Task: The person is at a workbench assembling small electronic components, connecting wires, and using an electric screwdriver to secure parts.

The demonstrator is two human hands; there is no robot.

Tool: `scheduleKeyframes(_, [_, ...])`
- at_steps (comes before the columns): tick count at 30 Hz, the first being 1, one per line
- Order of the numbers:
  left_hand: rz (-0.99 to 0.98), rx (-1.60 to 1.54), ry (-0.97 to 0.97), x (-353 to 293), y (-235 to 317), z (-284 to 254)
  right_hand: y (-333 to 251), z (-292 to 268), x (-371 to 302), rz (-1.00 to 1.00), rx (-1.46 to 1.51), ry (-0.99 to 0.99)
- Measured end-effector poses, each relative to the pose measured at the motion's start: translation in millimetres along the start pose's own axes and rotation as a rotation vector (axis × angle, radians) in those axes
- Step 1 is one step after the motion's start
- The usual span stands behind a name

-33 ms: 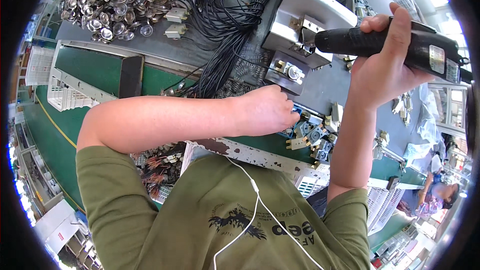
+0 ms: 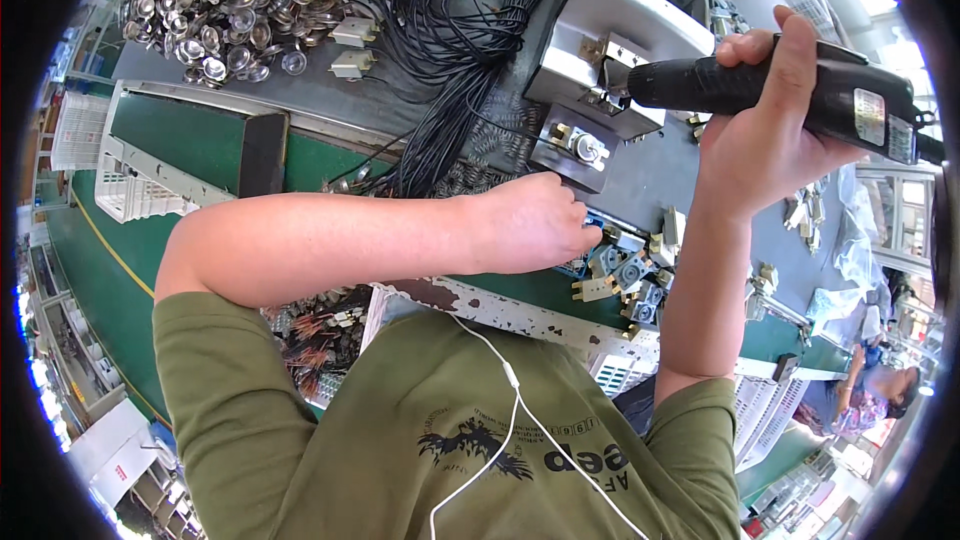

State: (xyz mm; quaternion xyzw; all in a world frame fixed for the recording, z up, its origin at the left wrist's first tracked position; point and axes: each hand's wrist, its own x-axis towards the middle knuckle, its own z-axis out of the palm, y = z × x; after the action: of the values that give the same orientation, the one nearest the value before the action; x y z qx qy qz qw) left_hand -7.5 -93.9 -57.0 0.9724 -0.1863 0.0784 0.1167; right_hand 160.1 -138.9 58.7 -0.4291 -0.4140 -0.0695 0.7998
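My right hand point(image 2: 775, 125) is wrapped round a black corded power tool point(image 2: 710, 83) that looks like an electric screwdriver. The tool lies level, its narrow end pointing left at a metal fixture point(image 2: 625, 90). My left hand point(image 2: 530, 223) reaches across in front of me with its fingers curled together over a small blue tray point(image 2: 594, 224); what they hold, if anything, is hidden. Just beyond it, a plug part with a round face point(image 2: 582, 145) sits on a metal block. Grey and white plug parts point(image 2: 630, 270) lie right of the left hand.
Bundled black cables point(image 2: 450, 90) cross the bench beside loose coil springs point(image 2: 500, 130). A heap of shiny metal cups point(image 2: 225, 10) covers the far left. More plugs point(image 2: 352, 64) lie nearby. A chipped white rail point(image 2: 520, 315) runs close to me. Another person point(image 2: 860, 395) is at far right.
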Motion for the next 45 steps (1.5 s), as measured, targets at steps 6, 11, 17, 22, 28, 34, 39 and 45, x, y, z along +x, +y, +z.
scheduleKeyframes(6, [0.044, -0.101, -0.146, 3, -5, -8, 3, 7, 9, 0.028, -0.056, -0.163])
scheduleKeyframes(11, [0.049, -0.179, -0.007, 3, -9, -10, -5, 36, 3, 0.106, -0.193, -0.160])
scheduleKeyframes(17, [0.011, -0.260, -0.178, 8, -3, -22, -15, 33, -12, 0.063, -0.329, -0.057])
scheduleKeyframes(22, [0.108, -0.234, 0.010, -1, -2, -20, -33, 10, -8, 0.005, -0.246, -0.194])
scheduleKeyframes(28, [0.058, -0.202, -0.011, 0, -1, -33, -37, 0, -10, 0.013, -0.167, -0.215])
scheduleKeyframes(34, [-0.212, -0.022, 0.263, -7, -55, -50, -46, 10, -22, 0.100, -0.198, -0.129])
scheduleKeyframes(39, [-0.271, -0.046, 0.241, -6, -59, -34, -49, 16, -31, 0.160, -0.223, -0.080])
scheduleKeyframes(45, [-0.199, -0.097, 0.303, -15, -70, -30, -41, 27, -36, 0.219, -0.250, -0.029])
